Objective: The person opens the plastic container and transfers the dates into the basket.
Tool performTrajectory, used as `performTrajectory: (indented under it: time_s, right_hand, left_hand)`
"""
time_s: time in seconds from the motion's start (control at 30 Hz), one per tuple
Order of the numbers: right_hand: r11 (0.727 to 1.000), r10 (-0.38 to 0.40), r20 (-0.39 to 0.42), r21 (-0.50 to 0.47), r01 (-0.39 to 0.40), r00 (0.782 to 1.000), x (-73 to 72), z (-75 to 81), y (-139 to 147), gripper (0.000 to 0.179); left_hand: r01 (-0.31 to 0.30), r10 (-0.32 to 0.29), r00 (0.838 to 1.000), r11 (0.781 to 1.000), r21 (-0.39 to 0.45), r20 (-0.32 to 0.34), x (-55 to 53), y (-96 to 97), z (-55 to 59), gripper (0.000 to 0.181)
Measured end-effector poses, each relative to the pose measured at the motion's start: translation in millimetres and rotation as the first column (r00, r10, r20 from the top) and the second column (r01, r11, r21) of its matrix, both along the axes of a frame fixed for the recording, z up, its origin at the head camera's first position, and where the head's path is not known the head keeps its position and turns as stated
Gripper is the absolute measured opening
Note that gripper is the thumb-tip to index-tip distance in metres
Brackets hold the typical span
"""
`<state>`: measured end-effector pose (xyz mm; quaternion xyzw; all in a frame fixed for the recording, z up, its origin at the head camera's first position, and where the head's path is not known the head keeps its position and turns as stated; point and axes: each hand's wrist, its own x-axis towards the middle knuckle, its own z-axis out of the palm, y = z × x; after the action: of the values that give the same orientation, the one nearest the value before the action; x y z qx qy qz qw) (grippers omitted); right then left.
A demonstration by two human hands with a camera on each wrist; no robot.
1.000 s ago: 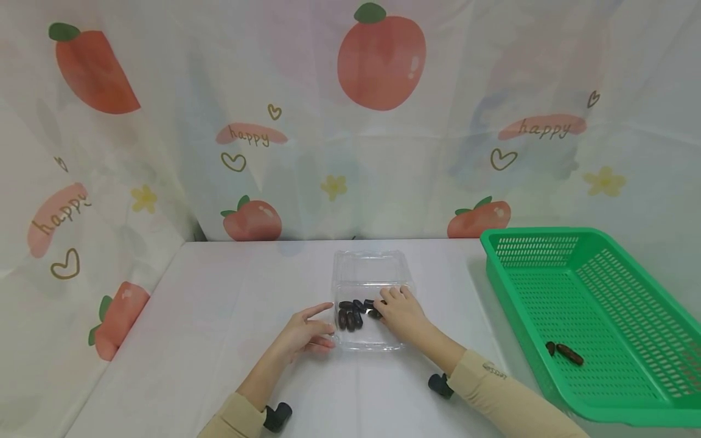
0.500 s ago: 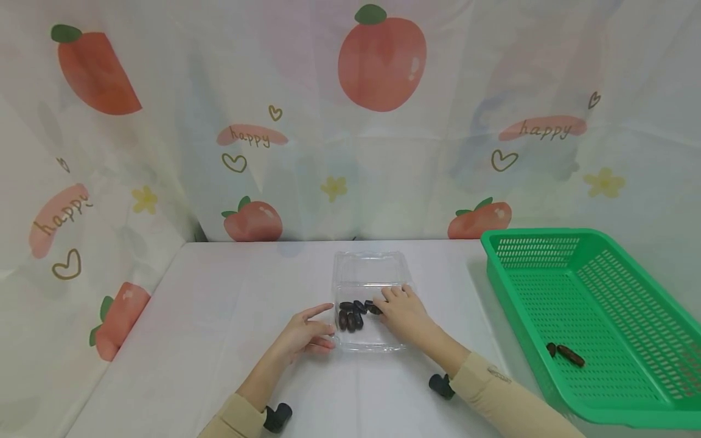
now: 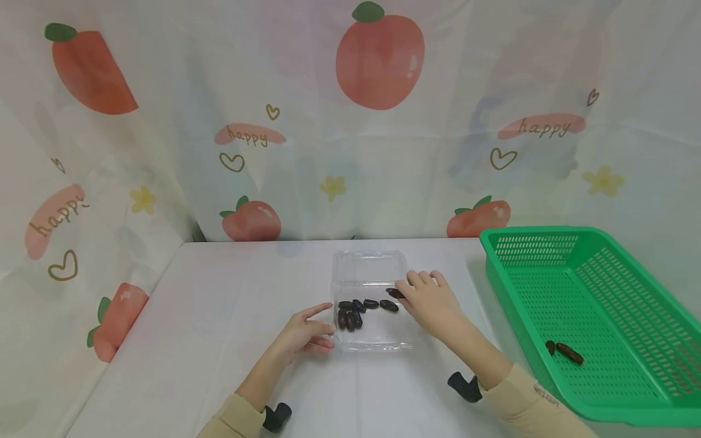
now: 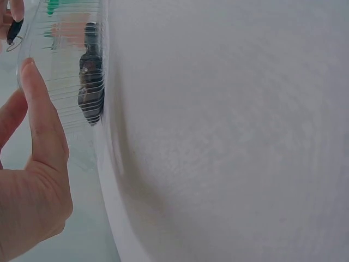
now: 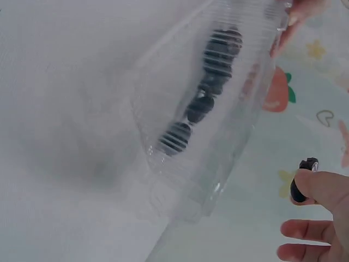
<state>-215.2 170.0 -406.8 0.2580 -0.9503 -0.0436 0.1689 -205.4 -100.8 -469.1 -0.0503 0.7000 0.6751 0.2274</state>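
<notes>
A clear plastic clamshell box (image 3: 378,337) stands on the table with its lid raised at the back. Several dark dates (image 3: 350,320) lie in it, mostly toward its left side, also visible through the ribbed wall in the left wrist view. My right hand (image 3: 432,303) is above the box's right edge, pinching one date (image 5: 297,191) between thumb and fingertips, apart from the others. At the box's left wall, my left hand (image 3: 301,331) has its index finger extended along the rim and its thumb near the front left corner; it holds no date.
To the right stands a green perforated basket (image 3: 526,340) with a long brown date (image 3: 569,353) and a smaller dark piece inside. A fruit-printed curtain (image 3: 306,73) hangs behind the white table (image 3: 235,292).
My right hand has moved right and upward from inside the box, bringing a date with it. Dates it was covering now show. My left hand has stayed in place.
</notes>
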Motion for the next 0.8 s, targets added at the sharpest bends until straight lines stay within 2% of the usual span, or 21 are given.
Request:
performTrajectory:
  time_s: [0.2,0.4,0.53,0.6,0.67,0.73,0.8]
  right_hand:
    - [0.999,-0.032,-0.068,-0.042,0.029,0.997,12.5,15.3,26,0.024]
    - [0.996,-0.049,-0.165,-0.081,0.036,0.985,26.4,29.2,54,0.028]
    - [0.991,-0.060,-0.198,-0.132,0.034,0.978,32.7,32.7,77,0.019]
    - [0.988,-0.080,-0.190,-0.145,0.053,0.979,35.6,33.9,88,0.018]
    - [0.985,-0.098,-0.193,-0.157,0.068,0.976,37.8,34.0,99,0.032]
    - [0.982,-0.126,-0.164,-0.163,0.099,0.978,40.5,34.1,109,0.034]
    - [0.979,-0.146,-0.151,-0.165,0.120,0.978,42.2,32.7,120,0.053]
  left_hand:
    - [0.011,-0.011,1.000,1.000,-0.001,-0.005,-0.1,-0.2,-0.4,0.059]
    - [0.012,-0.012,1.000,1.000,-0.008,-0.010,-0.5,-0.2,-0.6,0.058]
    - [0.013,-0.014,1.000,1.000,-0.009,-0.017,-0.4,-0.2,0.0,0.058]
    - [0.012,-0.012,1.000,1.000,-0.009,-0.016,-0.6,-0.2,-0.2,0.058]
    - [0.011,-0.011,1.000,1.000,-0.010,-0.015,-0.9,-0.2,-0.3,0.059]
    - [0.007,-0.007,1.000,1.000,-0.011,-0.011,-1.1,-0.3,-0.8,0.058]
    - [0.006,-0.006,1.000,1.000,-0.010,-0.013,-1.0,-0.3,-0.6,0.059]
